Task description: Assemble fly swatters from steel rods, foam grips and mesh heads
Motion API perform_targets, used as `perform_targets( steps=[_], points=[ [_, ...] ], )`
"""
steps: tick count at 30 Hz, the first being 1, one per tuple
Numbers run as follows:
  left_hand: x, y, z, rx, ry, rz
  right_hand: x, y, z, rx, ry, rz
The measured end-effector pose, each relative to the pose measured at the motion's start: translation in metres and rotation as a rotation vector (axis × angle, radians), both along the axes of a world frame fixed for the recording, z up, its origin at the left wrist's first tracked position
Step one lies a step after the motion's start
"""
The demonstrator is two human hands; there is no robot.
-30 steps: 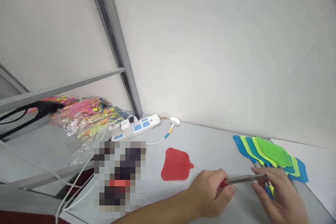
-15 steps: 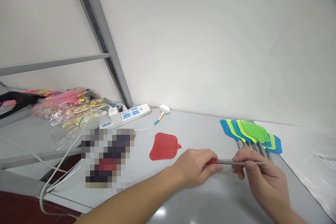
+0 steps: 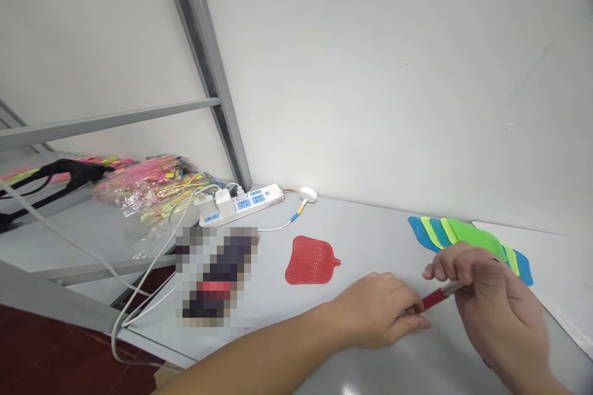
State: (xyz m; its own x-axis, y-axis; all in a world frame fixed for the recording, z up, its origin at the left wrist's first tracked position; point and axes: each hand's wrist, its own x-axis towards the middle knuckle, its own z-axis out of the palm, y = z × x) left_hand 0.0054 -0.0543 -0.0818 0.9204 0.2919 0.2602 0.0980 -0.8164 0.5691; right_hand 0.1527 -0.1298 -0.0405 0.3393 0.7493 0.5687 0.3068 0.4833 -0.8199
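My left hand (image 3: pixel 386 308) is closed around one end of a telescopic swatter handle (image 3: pixel 434 300), whose red grip shows between my two hands. A short silver stretch of it runs in under the thumb of my right hand (image 3: pixel 500 302). The right fingers curl over that side, hiding most of the metal. A red perforated fly swatter head (image 3: pixel 311 260) with a short stub lies flat on the table, left of my hands. Behind my right hand, several blue, yellow and green fly swatters (image 3: pixel 472 236) lie fanned in a row, their handles hidden by the hand.
A white power strip (image 3: pixel 241 205) with plugs and cables stands at the back left, with a small white device (image 3: pixel 308 195) beside it. A pixelated patch covers something on the table. Plastic-bagged colourful goods (image 3: pixel 157 182) fill the left shelf. White sheeting (image 3: pixel 546 259) lies at right.
The view has swung slightly left. Between my hands the red grip now shows where a long silver rod was before. My right hand has turned and covers most of the metal.
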Motion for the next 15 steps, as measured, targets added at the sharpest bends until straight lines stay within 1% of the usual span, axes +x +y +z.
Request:
perform_targets(
  steps=[2,3,6,8,11,15],
  points=[
    [-0.002,0.0,0.002,-0.021,-0.021,0.05,-0.014,0.009,0.005,-0.08,0.208,0.085],
    [-0.004,0.0,0.003,-0.043,-0.041,0.093,-0.02,0.013,0.007,-0.104,0.311,0.103],
    [-0.01,0.001,0.007,-0.122,-0.112,0.237,-0.034,0.027,0.013,-0.095,0.496,0.072],
    [-0.013,0.002,0.01,-0.164,-0.146,0.3,-0.039,0.037,0.017,-0.117,0.549,0.09],
    [-0.015,0.004,0.011,-0.184,-0.161,0.346,-0.044,0.051,0.022,-0.179,0.575,0.135],
    [-0.014,0.01,0.01,-0.163,-0.075,0.365,-0.049,0.064,0.024,-0.204,0.589,0.156]
  ],
)
